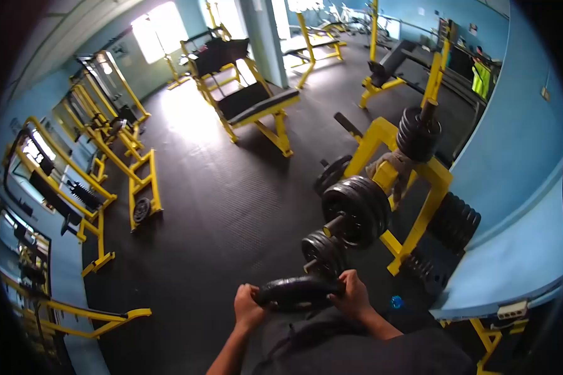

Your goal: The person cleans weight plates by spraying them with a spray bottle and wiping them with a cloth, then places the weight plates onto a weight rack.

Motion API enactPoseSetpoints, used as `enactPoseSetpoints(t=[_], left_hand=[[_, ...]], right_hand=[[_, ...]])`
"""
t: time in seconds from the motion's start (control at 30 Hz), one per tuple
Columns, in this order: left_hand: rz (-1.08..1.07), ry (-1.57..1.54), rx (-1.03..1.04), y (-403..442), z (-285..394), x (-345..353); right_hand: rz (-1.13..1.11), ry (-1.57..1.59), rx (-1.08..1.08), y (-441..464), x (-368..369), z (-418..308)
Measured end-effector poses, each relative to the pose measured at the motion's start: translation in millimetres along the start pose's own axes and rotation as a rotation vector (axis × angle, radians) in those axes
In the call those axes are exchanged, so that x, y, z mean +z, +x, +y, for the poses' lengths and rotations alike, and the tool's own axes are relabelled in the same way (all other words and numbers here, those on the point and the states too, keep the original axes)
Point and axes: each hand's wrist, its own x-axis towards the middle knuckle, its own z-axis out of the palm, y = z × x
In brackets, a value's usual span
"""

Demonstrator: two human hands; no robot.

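Gripping a glossy, round black plate [300,289] at opposite edges, left hand [250,307] and right hand [355,297] apart, plate near, left of yellow metal rack [441,179] bearing dark discs [358,211], textured black floor [231,206] beneath.

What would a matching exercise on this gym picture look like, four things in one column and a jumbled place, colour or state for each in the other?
Things:
1. Nearest plate
2. Floor
3. Right-hand wall
4. Plate rack frame

Places, colours, states:
A. Light blue
B. Yellow
C. Held between the left hand and the right hand
D. Dark, with a broad patch of bright glare

Right pairs: 1-C, 2-D, 3-A, 4-B
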Motion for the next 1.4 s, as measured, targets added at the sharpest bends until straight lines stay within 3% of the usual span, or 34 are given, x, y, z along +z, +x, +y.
enactPoseSetpoints(t=[0.1, 0.17, 0.23, 0.47, 0.67, 1.03, 1.4], left_hand=[[-0.129, -0.011, -0.011, 58, -3, 10], [-0.185, -0.074, 0.144, 95, -8, 19], [-0.247, -0.051, 0.245, 130, -5, 32], [-0.481, -0.174, 0.371, 227, 11, 81], [-0.645, -0.205, 0.472, 275, 25, 110], [-0.849, -0.206, 0.519, 310, 43, 147], [-0.788, -0.222, 0.567, 324, 57, 179]], right_hand=[[0.089, 0.015, 0.104, 15, 8, 2], [0.137, 0.025, 0.179, 32, 13, -3], [0.323, -0.044, 0.179, 41, 14, -7], [0.569, -0.208, 0.462, 75, 28, -25], [0.786, -0.287, 0.503, 90, 46, -23], [0.913, -0.302, 0.701, 104, 54, -23], [0.930, -0.306, 0.817, 119, 51, -5]])
